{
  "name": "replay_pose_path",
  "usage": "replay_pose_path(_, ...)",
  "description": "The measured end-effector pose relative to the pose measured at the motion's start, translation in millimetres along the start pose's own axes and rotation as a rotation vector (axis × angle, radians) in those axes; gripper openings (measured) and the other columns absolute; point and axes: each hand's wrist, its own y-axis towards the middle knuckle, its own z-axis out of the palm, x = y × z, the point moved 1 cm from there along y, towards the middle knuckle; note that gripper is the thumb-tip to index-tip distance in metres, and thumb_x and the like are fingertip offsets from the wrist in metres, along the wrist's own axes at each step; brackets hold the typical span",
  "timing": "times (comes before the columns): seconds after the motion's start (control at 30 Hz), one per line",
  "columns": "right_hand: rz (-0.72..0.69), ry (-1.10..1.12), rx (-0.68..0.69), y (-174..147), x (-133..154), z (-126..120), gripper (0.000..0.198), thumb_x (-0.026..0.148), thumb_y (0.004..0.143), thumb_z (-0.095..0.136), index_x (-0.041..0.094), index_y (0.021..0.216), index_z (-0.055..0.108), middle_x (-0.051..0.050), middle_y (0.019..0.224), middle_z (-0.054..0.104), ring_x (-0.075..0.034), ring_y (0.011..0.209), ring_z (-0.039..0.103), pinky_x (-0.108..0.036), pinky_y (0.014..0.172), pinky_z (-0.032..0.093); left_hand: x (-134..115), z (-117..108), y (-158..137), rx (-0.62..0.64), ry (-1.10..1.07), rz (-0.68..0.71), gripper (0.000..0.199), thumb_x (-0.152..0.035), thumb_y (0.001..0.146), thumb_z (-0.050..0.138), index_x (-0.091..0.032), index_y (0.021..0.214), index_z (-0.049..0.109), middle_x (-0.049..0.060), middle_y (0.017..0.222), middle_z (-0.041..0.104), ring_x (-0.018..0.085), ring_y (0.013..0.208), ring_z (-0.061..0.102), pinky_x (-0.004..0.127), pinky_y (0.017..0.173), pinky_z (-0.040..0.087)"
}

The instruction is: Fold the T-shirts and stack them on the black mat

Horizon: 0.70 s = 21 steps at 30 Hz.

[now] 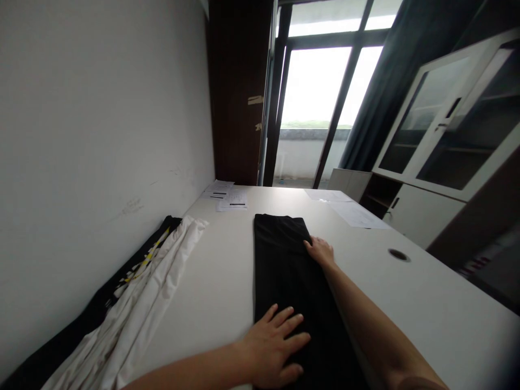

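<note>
A pair of black trousers (pixel 284 271), folded lengthwise into a long strip, lies on the white table in front of me. My left hand (pixel 276 346) rests flat on the near part of the cloth, fingers spread. Farther off, my right hand (pixel 320 252) is at the strip's right edge near its far end, with the thumb over the cloth and the fingers closed at the edge. Part of those fingers is hidden. The near end of the trousers runs out of the picture.
Along the wall on the left lie a crumpled white garment (pixel 162 292) and a black garment (pixel 89 314) with yellow and white marks. Paper sheets (pixel 232 199) and more papers (pixel 353 213) lie at the table's far end. A round cable hole (pixel 399 255) is on the right.
</note>
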Motion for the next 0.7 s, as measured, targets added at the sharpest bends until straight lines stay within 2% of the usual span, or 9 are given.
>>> replay_pose_path(0.07, 0.076, -0.05, 0.031, -8, -17, 1, 0.047, 0.051, 0.097, 0.049, 0.021, 0.128, 0.069, -0.022, 0.135, 0.062, -0.039, 0.131, 0.053, -0.062, 0.108, 0.036, -3, -3, 0, 0.012, 0.018, -0.006, 0.063, -0.057, 0.106, 0.036, -0.025, 0.16, 0.031, 0.01, 0.17, 0.023, 0.032, 0.158, 0.014, 0.061, 0.124, 0.017)
replay_pose_path(0.13, 0.085, -0.036, 0.007, -20, -16, 3, 0.051, 0.05, 0.098, 0.049, 0.019, 0.136, 0.064, -0.023, 0.144, 0.055, -0.038, 0.138, 0.047, -0.06, 0.112, 0.033, -4, -4, 1, 0.02, 0.037, -0.013, 0.063, -0.057, 0.106, 0.036, -0.026, 0.161, 0.03, 0.009, 0.17, 0.022, 0.031, 0.158, 0.013, 0.06, 0.125, 0.017)
replay_pose_path(0.23, -0.02, 0.026, -0.072, -42, 7, -6, 0.061, 0.048, 0.099, 0.05, 0.018, 0.151, 0.049, -0.021, 0.156, 0.044, -0.036, 0.147, 0.037, -0.057, 0.117, 0.028, -1, 3, 3, 0.01, 0.06, -0.07, 0.067, -0.059, 0.104, 0.04, -0.028, 0.162, 0.027, 0.01, 0.171, 0.018, 0.032, 0.158, 0.012, 0.061, 0.125, 0.017)
replay_pose_path(0.37, -0.188, 0.107, -0.134, -69, 33, -28, 0.059, 0.045, 0.1, 0.05, 0.023, 0.154, 0.046, -0.014, 0.163, 0.036, -0.035, 0.151, 0.029, -0.057, 0.121, 0.02, 8, 18, 7, -0.065, 0.114, -0.17, 0.074, -0.055, 0.101, 0.049, -0.028, 0.164, 0.02, 0.01, 0.172, 0.01, 0.033, 0.158, 0.011, 0.06, 0.126, 0.015)
replay_pose_path(0.43, -0.278, 0.137, -0.073, -84, 38, -33, 0.056, 0.044, 0.1, 0.051, 0.025, 0.152, 0.051, -0.011, 0.162, 0.039, -0.033, 0.151, 0.031, -0.054, 0.122, 0.021, 16, 19, 8, -0.118, 0.151, -0.199, 0.074, -0.052, 0.101, 0.05, -0.028, 0.164, 0.02, 0.009, 0.172, 0.011, 0.031, 0.158, 0.011, 0.059, 0.126, 0.014)
replay_pose_path(0.53, -0.362, 0.138, 0.117, -106, 42, -31, 0.05, 0.045, 0.098, 0.055, 0.029, 0.144, 0.059, -0.009, 0.157, 0.047, -0.033, 0.149, 0.036, -0.054, 0.121, 0.025, 36, 13, 6, -0.16, 0.204, -0.25, 0.069, -0.049, 0.102, 0.05, -0.029, 0.163, 0.025, 0.007, 0.172, 0.015, 0.03, 0.158, 0.012, 0.058, 0.127, 0.013)
replay_pose_path(0.7, -0.3, 0.104, 0.185, -120, 45, -23, 0.048, 0.045, 0.096, 0.057, 0.03, 0.142, 0.062, -0.011, 0.157, 0.046, -0.034, 0.148, 0.037, -0.056, 0.121, 0.026, 76, 4, 0, -0.159, 0.206, -0.39, 0.061, -0.049, 0.104, 0.045, -0.028, 0.16, 0.034, 0.007, 0.169, 0.024, 0.028, 0.157, 0.02, 0.056, 0.126, 0.019)
